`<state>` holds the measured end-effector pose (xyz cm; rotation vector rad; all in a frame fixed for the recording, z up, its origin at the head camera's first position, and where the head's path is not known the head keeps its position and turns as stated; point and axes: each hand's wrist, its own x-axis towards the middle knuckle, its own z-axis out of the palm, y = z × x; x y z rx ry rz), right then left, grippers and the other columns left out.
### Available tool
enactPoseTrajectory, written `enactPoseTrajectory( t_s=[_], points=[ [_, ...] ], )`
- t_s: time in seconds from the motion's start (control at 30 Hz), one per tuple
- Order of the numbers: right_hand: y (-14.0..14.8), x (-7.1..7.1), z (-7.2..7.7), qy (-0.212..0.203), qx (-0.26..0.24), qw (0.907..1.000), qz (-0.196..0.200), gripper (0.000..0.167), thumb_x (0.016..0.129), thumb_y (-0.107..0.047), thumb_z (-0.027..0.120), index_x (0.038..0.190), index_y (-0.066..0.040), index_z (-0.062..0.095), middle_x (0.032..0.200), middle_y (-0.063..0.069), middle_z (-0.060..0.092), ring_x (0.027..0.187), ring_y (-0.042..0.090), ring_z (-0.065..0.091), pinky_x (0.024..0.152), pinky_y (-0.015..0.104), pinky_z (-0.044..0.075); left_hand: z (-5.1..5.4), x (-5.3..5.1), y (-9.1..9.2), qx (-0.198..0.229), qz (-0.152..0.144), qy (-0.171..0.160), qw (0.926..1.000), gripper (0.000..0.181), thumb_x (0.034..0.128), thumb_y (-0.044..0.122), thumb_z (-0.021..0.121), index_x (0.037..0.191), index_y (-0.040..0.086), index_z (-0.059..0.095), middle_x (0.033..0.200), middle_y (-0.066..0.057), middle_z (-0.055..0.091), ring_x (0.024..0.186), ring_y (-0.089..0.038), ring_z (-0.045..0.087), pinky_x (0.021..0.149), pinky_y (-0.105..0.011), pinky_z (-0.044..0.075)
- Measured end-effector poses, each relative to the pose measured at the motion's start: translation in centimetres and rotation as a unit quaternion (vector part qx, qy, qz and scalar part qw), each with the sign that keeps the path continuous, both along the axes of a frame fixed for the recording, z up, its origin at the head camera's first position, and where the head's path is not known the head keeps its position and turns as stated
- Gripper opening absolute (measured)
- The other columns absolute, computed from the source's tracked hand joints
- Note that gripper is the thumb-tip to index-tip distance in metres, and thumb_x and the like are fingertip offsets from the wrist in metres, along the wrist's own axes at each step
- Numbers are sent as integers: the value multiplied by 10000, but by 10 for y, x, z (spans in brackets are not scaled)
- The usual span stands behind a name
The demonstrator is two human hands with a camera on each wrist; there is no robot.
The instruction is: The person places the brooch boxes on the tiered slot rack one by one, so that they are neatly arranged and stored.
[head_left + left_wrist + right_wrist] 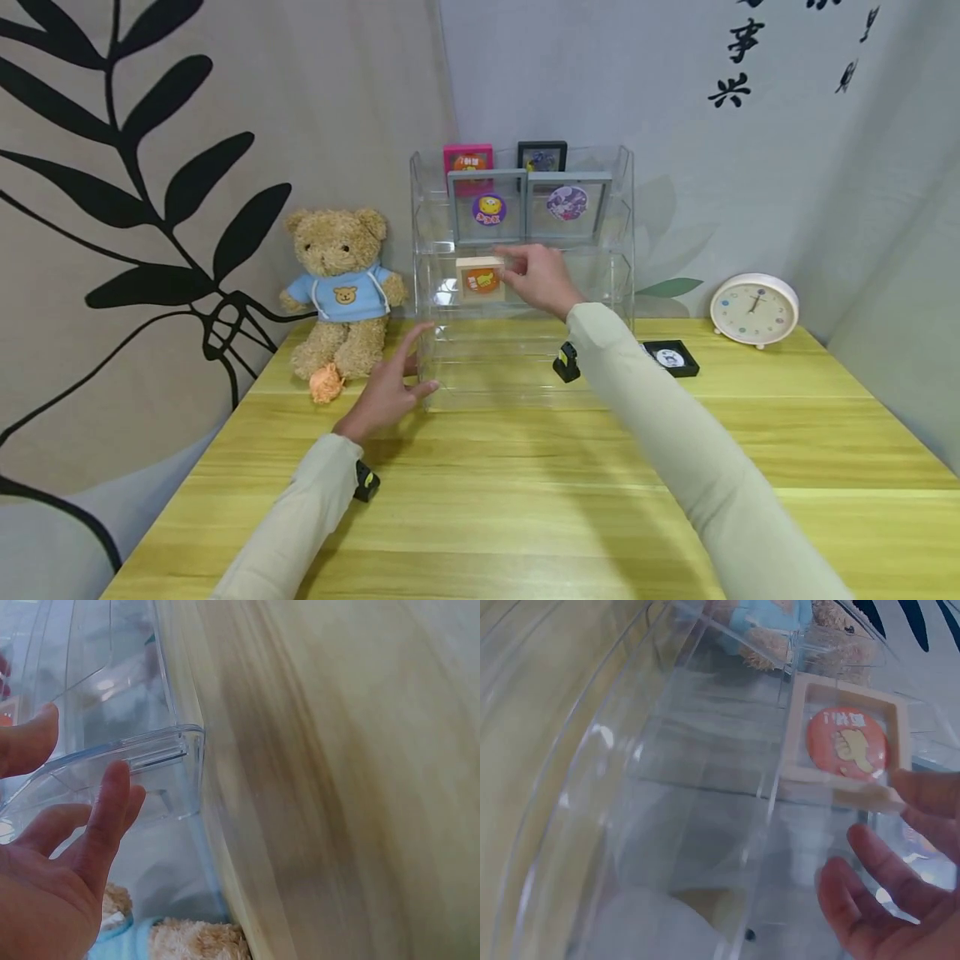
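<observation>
A clear acrylic tiered stand (517, 396) stands at the back of the table. My right hand (546, 279) pinches the right edge of a small light-wood frame (467, 287) on a middle tier. In the right wrist view a round orange badge (847, 746) shows inside that frame, with a fingertip (922, 791) at its corner and the other fingers bent below. My left hand (386, 396) is at the stand's lower left side, thumb and fingers spread. The left wrist view shows those fingers (112, 795) straight beside the clear side panel (161, 742).
Two grey frames (487, 237) (568, 237) stand on a higher tier. Behind them are a pink frame (468, 154) and a black frame (543, 148). A teddy bear (341, 296) sits left; a black square case (682, 358) and white clock (753, 310) are right.
</observation>
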<state>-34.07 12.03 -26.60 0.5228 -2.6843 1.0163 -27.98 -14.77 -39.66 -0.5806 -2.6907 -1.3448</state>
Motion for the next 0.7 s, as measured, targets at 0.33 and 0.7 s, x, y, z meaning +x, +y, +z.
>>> enactPoseTrajectory(
  t_s=[0.33,0.7],
  points=[
    [58,37,13,508,179,9981,293,294,961,-118,654,1246,-56,692,1151,183,708,1073,322,657,936,471,603,1,0,2,-115,50,99,9999,972,882,73,746,1534,534,190,1525,-281,450,1259,-465,599,856,-489,641],
    [150,65,2,305,36,9988,-378,212,1000,-208,624,1136,-92,738,1119,145,733,896,146,668,710,111,535,1,0,-1,-54,6,18,10000,972,885,67,742,1557,491,182,1513,-268,470,1259,-463,600,835,-461,650]
  ],
)
